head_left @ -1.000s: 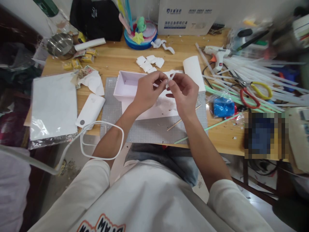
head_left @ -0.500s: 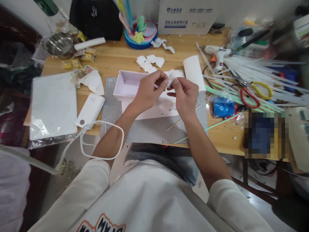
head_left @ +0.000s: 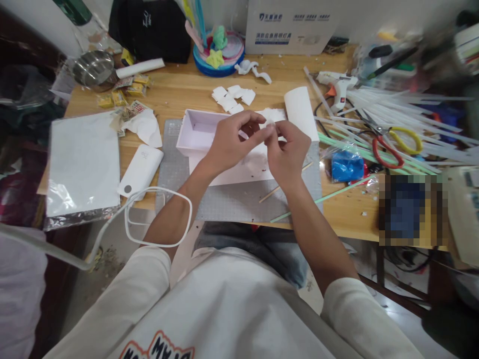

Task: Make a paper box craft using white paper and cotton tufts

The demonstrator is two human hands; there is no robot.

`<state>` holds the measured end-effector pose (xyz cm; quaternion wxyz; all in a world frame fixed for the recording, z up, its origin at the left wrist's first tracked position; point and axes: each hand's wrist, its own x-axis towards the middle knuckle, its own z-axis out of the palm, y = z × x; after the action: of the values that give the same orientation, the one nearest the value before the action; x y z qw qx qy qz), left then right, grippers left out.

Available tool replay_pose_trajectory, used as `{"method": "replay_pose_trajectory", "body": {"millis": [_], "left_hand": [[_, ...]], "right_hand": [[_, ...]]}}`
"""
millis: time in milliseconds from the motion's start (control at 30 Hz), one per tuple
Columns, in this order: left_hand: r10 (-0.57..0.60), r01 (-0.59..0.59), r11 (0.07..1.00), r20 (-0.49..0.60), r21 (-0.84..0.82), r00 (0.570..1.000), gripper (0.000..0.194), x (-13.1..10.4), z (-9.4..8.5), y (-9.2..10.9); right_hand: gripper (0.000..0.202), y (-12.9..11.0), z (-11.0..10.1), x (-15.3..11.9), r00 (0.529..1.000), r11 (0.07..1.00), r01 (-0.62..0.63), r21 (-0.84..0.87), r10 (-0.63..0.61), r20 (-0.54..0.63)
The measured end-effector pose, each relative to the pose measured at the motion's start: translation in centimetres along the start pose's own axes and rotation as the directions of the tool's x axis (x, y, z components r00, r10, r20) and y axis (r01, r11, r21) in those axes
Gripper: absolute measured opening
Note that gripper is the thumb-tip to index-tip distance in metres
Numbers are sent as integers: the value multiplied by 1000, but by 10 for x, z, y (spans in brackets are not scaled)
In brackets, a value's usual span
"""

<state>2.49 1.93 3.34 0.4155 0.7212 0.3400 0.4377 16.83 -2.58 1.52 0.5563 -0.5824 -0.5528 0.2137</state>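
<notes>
My left hand [head_left: 237, 134] and my right hand [head_left: 288, 152] meet above the white sheet [head_left: 224, 172], thumb tips together. Between their pinched fingertips is a small scrap of white tissue [head_left: 270, 121], mostly covered by the fingers. A pale lilac open box [head_left: 196, 130] stands just left of my left hand, partly behind it. Behind my fingers lies a rough-edged white tissue piece [head_left: 275, 114], and a white paper roll [head_left: 301, 112] stands beside my right hand. Small dark specks and a greyish patch show on the sheet.
A grey cutting mat [head_left: 220, 204] lies beneath, with a thin wooden stick [head_left: 269, 194]. White squares [head_left: 228, 98] are behind. To the right are a glue gun [head_left: 340, 89], glue sticks [head_left: 404, 109] and scissors [head_left: 387, 144]; to the left, a white power bank [head_left: 140, 169].
My fingertips have drawn closer together, and my right hand has turned slightly. The white tissue between them, plainly visible before, is now mostly hidden.
</notes>
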Motion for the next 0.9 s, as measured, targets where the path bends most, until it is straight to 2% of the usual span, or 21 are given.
{"method": "replay_pose_trajectory", "body": {"millis": [133, 367, 567, 700, 900], "left_hand": [[35, -34, 990, -8, 135, 999, 31, 0, 0, -3], [-6, 10, 996, -38, 87, 999, 34, 3, -1, -11], [-27, 30, 999, -80, 36, 996, 43, 6, -1, -12], [-68, 71, 997, -102, 18, 992, 44, 6, -2, -14], [-117, 116, 993, -118, -14, 986, 38, 7, -3, -20]], "right_hand": [[41, -3, -1, 0, 998, 995, 62, -84, -63, -9], [39, -6, -1, 0, 998, 995, 39, -90, -44, -48], [34, -3, 0, 1, 997, 999, -24, 22, 25, -70], [37, 1, 3, 1, 993, 982, -117, 146, 116, 17], [43, 4, 5, 2, 971, 936, -215, 278, 173, 167]]}}
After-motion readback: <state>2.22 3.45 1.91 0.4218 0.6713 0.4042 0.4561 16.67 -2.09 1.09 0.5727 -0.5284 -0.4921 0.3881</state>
